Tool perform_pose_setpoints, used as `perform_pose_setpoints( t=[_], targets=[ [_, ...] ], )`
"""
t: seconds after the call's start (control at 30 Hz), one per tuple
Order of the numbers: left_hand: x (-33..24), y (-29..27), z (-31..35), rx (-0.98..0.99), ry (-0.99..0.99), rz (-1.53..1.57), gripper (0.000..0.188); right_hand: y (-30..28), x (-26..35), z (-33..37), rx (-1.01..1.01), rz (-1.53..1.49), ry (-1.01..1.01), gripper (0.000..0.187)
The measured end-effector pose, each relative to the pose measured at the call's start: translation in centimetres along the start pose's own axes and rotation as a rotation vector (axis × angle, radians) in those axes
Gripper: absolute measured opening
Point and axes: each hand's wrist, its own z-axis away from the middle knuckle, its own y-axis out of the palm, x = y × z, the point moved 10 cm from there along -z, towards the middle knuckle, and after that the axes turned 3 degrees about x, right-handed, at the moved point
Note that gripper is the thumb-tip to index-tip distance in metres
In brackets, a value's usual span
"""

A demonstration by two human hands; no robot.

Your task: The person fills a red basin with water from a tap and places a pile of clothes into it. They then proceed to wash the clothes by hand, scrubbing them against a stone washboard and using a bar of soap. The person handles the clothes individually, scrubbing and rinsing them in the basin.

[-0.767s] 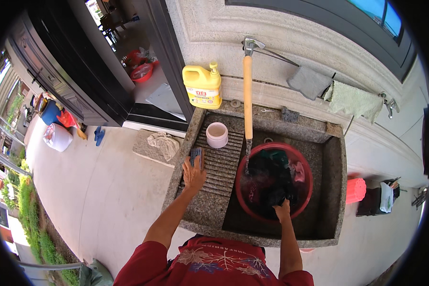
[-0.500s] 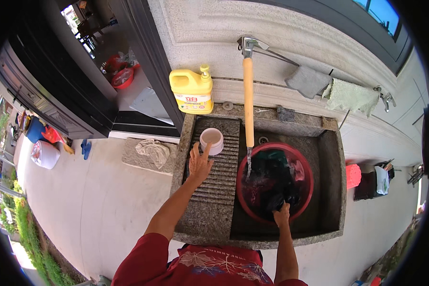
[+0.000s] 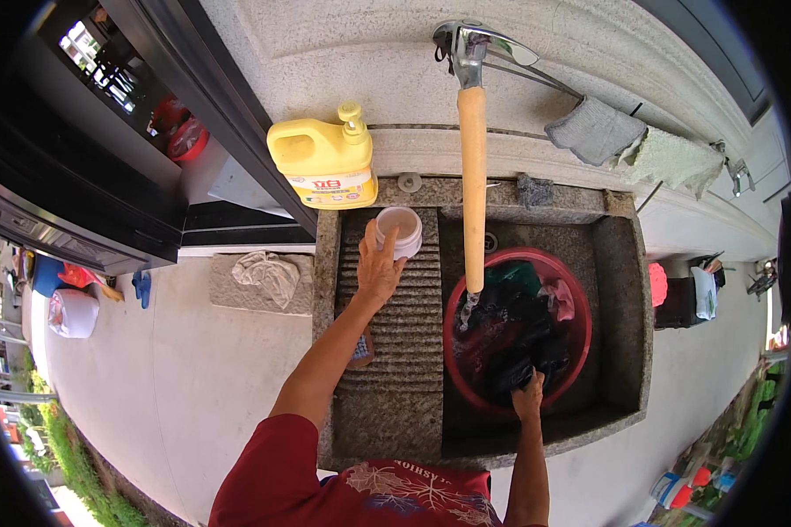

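Observation:
My left hand (image 3: 380,274) is closed round the side of a pale pink round jar (image 3: 410,243), which has no lid on and stands on the ribbed stone washboard (image 3: 395,351). In the red basin (image 3: 580,338), my right hand (image 3: 528,397) grips dark wet cloth (image 3: 511,376) at the near side. Other wet clothes, one green and one pink (image 3: 559,299), lie in the same basin. Water runs into it from a tap (image 3: 472,53) with a long tan tube (image 3: 473,184). Beneath my left forearm a small brush-like thing (image 3: 362,349) is partly hidden.
The basin sits in a stone sink (image 3: 622,351). A yellow pump jug (image 3: 325,162) stands at the back left. Grey and pale green cloths (image 3: 596,130) hang on the wall at right. A crumpled rag (image 3: 268,270) lies on a slab to the left.
My left hand has gone from reaching at the jar to closing its fingers round it. My right hand stays on the dark cloth. The whole view has shifted a little.

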Motion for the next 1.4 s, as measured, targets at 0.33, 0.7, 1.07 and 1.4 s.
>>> perform_pose_setpoints(
  t=[0.33, 0.7, 1.07, 1.4],
  targets=[
    [-1.1, -4.0, 15.7, 0.223, -0.126, -0.179, 0.063, 2.0, -2.0, -1.2, 0.025, -0.213, 0.014, 0.061],
    [0.5, -0.1, 10.6, 0.033, -0.054, -0.187, 0.052, -3.6, 1.8, -2.7, 0.073, -0.5, -0.04, 0.027],
    [-3.1, -0.1, 15.1, 0.246, -0.139, 0.504, 0.046, -20.7, 18.0, 0.4, 0.083, -0.817, -0.273, 0.021],
    [-14.2, -2.2, 20.6, 0.759, -0.796, 1.933, 0.084, -18.1, 29.4, 6.9, 0.261, -1.113, -0.519, 0.024]
  ],
)
